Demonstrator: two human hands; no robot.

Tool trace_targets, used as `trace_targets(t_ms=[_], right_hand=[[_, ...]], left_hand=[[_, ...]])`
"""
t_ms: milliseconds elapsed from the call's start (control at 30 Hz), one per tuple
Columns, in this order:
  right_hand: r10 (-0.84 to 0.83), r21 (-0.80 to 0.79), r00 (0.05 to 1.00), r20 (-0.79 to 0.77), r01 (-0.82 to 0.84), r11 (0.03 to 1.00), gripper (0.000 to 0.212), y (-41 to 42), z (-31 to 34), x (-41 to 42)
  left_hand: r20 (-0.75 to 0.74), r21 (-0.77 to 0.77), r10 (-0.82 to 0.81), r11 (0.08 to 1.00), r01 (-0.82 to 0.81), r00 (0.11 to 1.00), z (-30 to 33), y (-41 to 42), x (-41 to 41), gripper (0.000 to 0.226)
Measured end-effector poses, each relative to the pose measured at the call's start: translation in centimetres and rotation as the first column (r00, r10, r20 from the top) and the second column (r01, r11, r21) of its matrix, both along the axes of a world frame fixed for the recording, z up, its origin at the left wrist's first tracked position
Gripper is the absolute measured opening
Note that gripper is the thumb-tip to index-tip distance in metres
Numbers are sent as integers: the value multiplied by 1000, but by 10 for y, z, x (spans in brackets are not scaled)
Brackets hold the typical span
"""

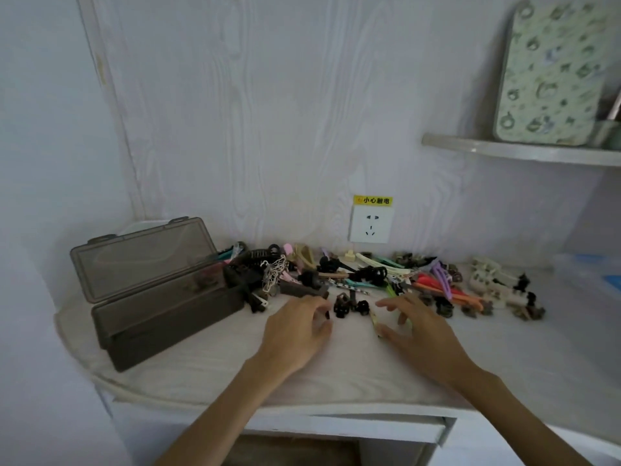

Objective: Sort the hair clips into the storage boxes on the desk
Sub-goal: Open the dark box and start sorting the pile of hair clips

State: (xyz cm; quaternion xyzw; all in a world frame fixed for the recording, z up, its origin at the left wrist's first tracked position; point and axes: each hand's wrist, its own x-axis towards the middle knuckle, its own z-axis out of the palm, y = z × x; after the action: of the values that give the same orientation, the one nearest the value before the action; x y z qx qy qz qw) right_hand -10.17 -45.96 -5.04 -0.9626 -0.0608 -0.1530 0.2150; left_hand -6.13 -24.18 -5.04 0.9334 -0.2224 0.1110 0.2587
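At the left edge of the desk [188, 361] stands the grey storage box [161, 297], lid tilted up and back, its long axis running from the front-left corner toward the back wall. The hair clips [369, 277] lie in a long band along the back edge, stretching from the box's right end across to the right side; nearly all of them are still on the surface.

The left hand [295, 331] hovers just in front of the band, fingers loosely curled; a small dark thing sits at its fingertips, but I cannot tell whether it is pinched or merely touched. Between the two hands, just beyond the fingertips, sit two small black claw clips [349, 306]. The right hand [416, 326] is spread flat and relaxed, holding nothing, with a thin pale clip [374, 322] beside its thumb.

The left hand is nearer the box, so it is probably the one to carry pieces leftward.
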Motion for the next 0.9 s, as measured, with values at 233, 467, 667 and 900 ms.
trace_targets(t_ms=[233, 467, 667, 900], right_hand=[[-80, 12, 991, 103, 79, 997, 25, -6, 6, 15], [48, -16, 995, 90, -47, 999, 32, 34, -11, 35], [29, 66, 995, 99, -35, 997, 29, 32, -14, 38], [-73, 244, 989, 126, 40, 969, 25, 30, -11, 34]], left_hand=[[205, 10, 160, 986, -166, 966, -5, -1, 12, 26], [143, 113, -29, 993, 12, 989, -9, -35, 23, 43], [64, -13, -87, 996, 88, 994, -13, -28, 27, 38], [70, -177, -138, 973, 149, 988, -12, -22, 22, 38]])
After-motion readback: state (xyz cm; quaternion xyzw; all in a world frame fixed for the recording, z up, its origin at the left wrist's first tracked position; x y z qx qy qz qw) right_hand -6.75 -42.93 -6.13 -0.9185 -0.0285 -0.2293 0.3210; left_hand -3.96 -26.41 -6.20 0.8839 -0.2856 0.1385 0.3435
